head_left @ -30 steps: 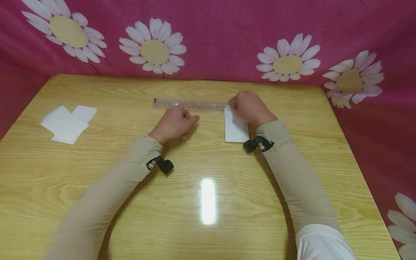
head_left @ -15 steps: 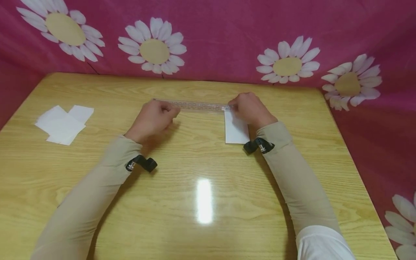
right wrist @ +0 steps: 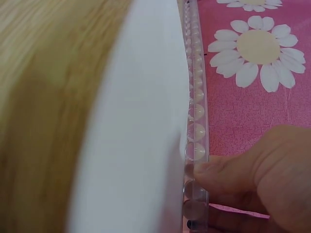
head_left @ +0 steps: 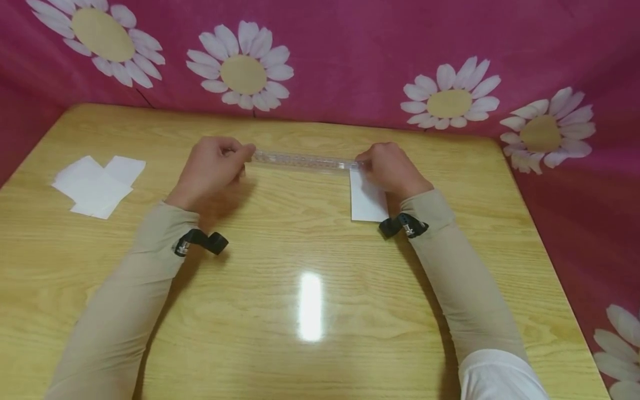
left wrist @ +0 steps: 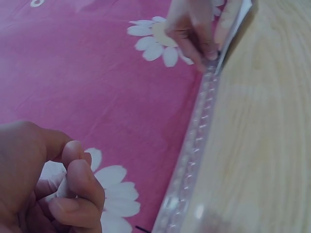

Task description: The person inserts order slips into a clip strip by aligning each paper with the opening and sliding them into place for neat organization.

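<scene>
A clear, narrow strip with rows of round bumps (head_left: 302,160) stretches across the table's far half. My right hand (head_left: 392,166) pinches its right end, thumb on the strip in the right wrist view. A white rectangular card (head_left: 367,197) lies under that end and shows beside the strip as a white sheet (right wrist: 141,107). My left hand (head_left: 210,166) is over the strip's left end, overlapping it in the head view. The left wrist view has its curled fingers (left wrist: 85,184) apart from the strip, with nothing seen held between them.
Several white cards (head_left: 97,186) lie overlapped on the table's left side. The wooden table (head_left: 280,311) meets a pink flowered cloth (head_left: 340,61) at its back edge. Black straps (head_left: 200,240) circle the sleeves at both wrists.
My left hand has moved left and away from me along the strip, to its left end. The right hand keeps its hold at the right end. The view has shifted slightly.
</scene>
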A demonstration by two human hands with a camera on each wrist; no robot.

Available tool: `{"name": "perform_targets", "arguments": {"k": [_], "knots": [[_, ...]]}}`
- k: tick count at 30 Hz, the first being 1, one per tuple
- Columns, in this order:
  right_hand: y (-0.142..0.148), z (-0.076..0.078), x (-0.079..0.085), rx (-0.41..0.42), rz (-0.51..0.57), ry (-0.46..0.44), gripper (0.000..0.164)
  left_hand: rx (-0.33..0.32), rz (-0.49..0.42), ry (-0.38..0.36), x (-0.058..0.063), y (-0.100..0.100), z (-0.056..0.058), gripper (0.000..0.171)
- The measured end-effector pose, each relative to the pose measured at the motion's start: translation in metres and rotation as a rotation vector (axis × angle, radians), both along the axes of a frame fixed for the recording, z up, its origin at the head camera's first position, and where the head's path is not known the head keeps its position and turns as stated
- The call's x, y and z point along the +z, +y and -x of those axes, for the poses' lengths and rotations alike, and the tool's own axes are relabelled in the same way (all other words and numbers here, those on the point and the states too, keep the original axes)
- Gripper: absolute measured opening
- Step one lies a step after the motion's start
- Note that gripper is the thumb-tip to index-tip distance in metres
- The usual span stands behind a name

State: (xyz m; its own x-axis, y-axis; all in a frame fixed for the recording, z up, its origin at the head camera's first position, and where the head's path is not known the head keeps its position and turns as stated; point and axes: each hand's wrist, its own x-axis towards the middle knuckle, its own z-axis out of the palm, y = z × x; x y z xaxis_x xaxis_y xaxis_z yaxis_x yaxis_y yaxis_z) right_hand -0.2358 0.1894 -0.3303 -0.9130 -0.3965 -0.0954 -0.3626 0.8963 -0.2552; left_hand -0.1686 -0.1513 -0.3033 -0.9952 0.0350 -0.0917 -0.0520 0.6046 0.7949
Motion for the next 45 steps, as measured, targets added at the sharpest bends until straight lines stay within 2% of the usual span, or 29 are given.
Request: {"name": "perform_targets", "arguments": {"k": [5,9,17,26,31,34,39,45], "knots": [[-0.001,-0.001,0.0,0.004,0.009,0.004,0.034,0.043,-0.052,-0.002,0.008,-0.014,0.001,0.044],[-0.001,0.0,-0.001,0.003,0.011,0.002,0.034,0.097,-0.142,-0.014,0.013,-0.024,0.001,0.041],[0.0,-0.002,-0.001,0.014,0.008,0.026,0.033,0.172,-0.244,0.015,0.02,-0.041,0.002,0.033],[0.0,-0.001,-0.001,0.024,-0.007,0.047,0.034,0.278,-0.408,0.043,0.018,-0.063,0.007,0.029],[0.0,-0.002,-0.001,0.015,-0.011,0.032,0.034,0.334,-0.413,0.063,0.015,-0.076,0.01,0.026],[0.0,-0.002,-0.001,0.011,-0.008,0.028,0.034,0.356,-0.446,0.089,0.015,-0.083,0.01,0.026],[0.0,-0.002,-0.001,0.011,0.001,0.03,0.034,0.402,-0.577,0.107,0.016,-0.092,0.01,0.027],[0.0,-0.002,-0.001,0.016,-0.002,0.038,0.034,0.447,-0.656,0.13,0.014,-0.105,0.011,0.024]]}}
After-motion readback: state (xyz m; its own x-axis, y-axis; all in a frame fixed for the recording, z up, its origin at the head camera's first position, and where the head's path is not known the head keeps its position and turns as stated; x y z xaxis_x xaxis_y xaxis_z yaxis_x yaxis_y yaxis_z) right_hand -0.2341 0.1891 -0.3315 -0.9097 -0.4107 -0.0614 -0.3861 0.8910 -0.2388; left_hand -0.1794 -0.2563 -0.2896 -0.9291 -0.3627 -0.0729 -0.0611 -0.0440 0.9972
